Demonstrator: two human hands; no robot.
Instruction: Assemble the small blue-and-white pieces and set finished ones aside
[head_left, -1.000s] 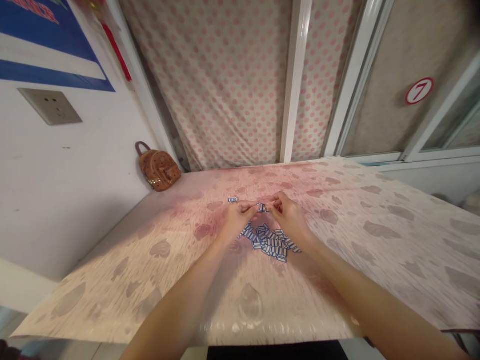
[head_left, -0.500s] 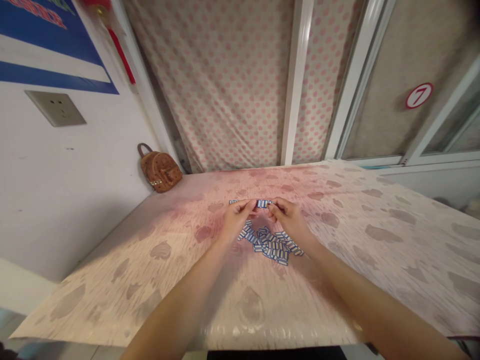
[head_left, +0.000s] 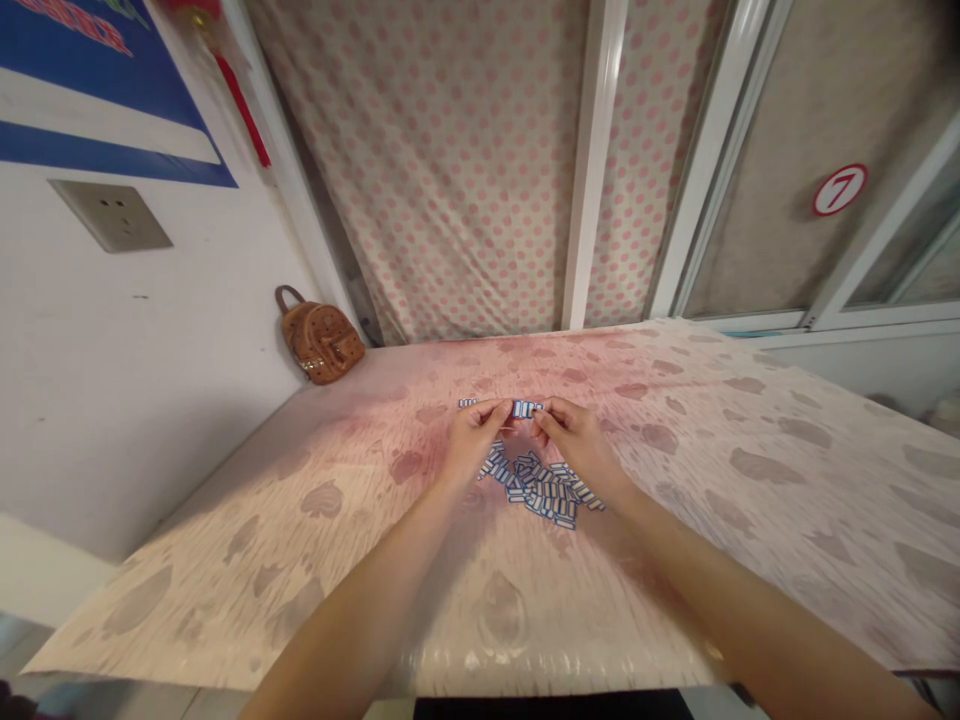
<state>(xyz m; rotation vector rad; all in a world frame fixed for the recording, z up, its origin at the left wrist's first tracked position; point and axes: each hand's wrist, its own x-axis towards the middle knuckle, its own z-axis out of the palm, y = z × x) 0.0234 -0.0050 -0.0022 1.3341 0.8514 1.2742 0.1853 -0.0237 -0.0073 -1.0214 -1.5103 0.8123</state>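
Observation:
A short row of small blue-and-white tiles [head_left: 527,409] runs between my two hands, above the table. My left hand [head_left: 480,425] pinches its left end between thumb and fingers, and more of these tiles [head_left: 466,403] show just beyond that hand. My right hand [head_left: 566,425] grips the right end with its fingertips. Closer to me, under the hands, a loose heap of the same blue-edged tiles [head_left: 547,490] lies on the cloth, several of them overlapping. The tiles are too small to tell their exact kind.
A patterned pink-and-cream tablecloth [head_left: 315,560] covers the table. At the far left corner a small brown backpack [head_left: 322,342] leans on the wall, below a socket plate [head_left: 112,216]. A dotted curtain [head_left: 450,180] hangs behind the table.
My right fingers have shifted slightly left along the end of the tile row, and the thumb has moved. My left hand and the heap are about where they were.

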